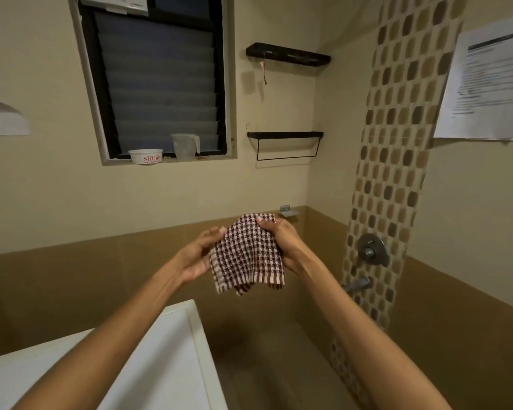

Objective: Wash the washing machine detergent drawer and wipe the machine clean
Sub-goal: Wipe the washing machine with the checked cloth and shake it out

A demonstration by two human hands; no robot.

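A maroon-and-white checked cloth (247, 255) hangs in front of me at chest height. My right hand (282, 239) grips its upper right corner, thumb over the top edge. My left hand (200, 255) holds the cloth's left side, with the fingers curled toward the fabric. The white top of the washing machine (172, 350) lies at the lower left, below my left forearm. The detergent drawer is not in view.
A window ledge holds a white tub (145, 156) and a clear measuring jug (185, 146). Two black wall shelves (288, 53) hang to its right. A metal tap handle (371, 250) and spout (359, 284) sit on the mosaic tile strip. A printed sheet (486, 81) hangs far right.
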